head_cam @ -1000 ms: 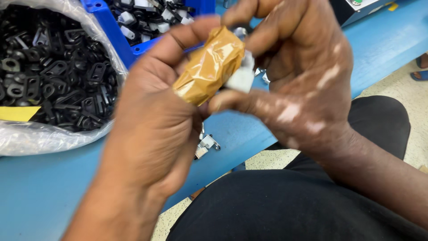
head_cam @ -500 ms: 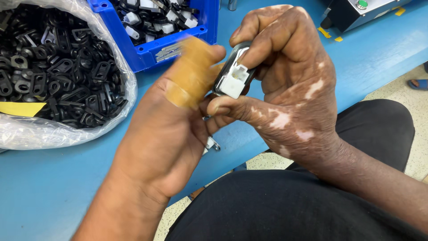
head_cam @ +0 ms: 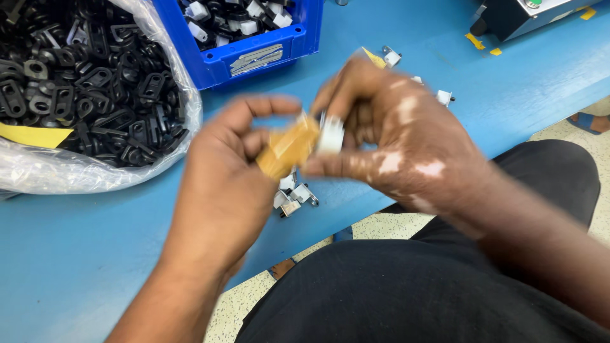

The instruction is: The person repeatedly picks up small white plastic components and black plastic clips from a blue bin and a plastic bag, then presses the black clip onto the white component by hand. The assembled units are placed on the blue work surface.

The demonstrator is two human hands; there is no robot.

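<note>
Head view caught the right hand (head_cam: 400,136) pinching a small white part (head_cam: 330,134) against the left hand (head_cam: 222,184), whose taped thumb (head_cam: 289,147) pressed it, above the blue table (head_cam: 76,254); a slip could have dropped it among loose parts (head_cam: 293,195) below

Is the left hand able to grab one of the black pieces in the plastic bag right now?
Probably yes. The bag of black pieces lies open on the blue table, just beside the left hand, with nothing between them. But the taped thumb is busy at the small white part, which would have to be released first.
</note>
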